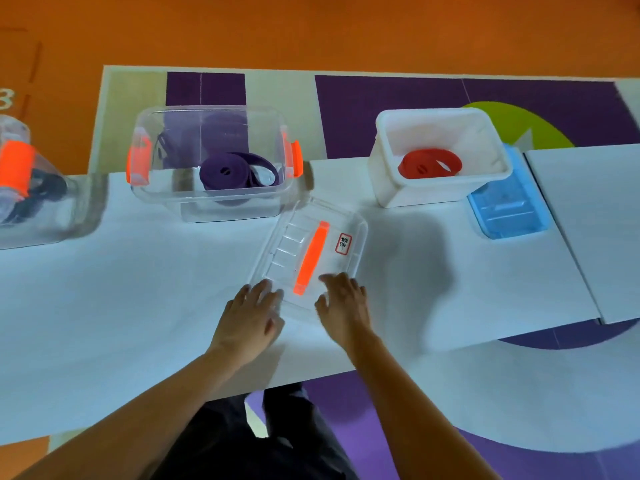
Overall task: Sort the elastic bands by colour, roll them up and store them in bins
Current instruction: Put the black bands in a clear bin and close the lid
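A rolled purple band (239,175) lies inside the clear bin (162,197) with orange clips at the back left. A rolled red band (429,164) sits in the white bin (388,188) at the back right. Between them, nearer to me, lies a clear lid (348,226) with an orange handle and a small label. My left hand (251,318) touches the lid's near left corner with spread fingers. My right hand (343,306) rests on its near right edge, fingers relaxed.
A blue lid (509,213) lies beside the white bin on the right. A closed clear bin (24,188) with an orange handle and dark contents stands at the far left. The white table (121,289) ends near my legs; a second table (595,220) adjoins on the right.
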`<state>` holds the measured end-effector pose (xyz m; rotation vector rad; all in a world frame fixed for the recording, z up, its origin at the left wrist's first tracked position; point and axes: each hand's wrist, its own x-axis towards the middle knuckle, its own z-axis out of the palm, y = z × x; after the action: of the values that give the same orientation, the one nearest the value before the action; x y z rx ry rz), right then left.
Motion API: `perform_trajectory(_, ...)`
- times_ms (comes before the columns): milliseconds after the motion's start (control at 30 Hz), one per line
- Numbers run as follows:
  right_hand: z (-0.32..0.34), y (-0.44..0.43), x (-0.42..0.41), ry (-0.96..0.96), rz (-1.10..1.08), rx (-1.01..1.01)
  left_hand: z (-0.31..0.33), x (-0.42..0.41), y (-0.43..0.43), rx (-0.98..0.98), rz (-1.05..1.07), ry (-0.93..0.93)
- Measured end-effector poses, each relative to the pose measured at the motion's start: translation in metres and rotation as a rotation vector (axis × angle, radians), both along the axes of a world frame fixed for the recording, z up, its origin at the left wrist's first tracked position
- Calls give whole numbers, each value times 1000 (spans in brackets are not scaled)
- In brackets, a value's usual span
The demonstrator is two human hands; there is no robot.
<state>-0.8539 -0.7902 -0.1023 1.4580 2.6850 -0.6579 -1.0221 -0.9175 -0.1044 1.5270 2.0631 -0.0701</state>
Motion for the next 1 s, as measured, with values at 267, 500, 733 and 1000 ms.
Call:
perform_trajectory(267, 0, 43, -15, -186, -433, -266, 13, -4, -34, -21, 35, -159)
perform_trajectory(500, -22, 33, -12, -182, -54, -101, 27, 18, -8, 72, -126, -169)
perform_trajectory(733, -26, 29, 4, -14, -109, -18, 17, -32, 39, 145, 6, 97)
perform_trajectory(1000, -7, -32, 65, -196, -714, -302, -1, -42, 38, -30, 217, -11)
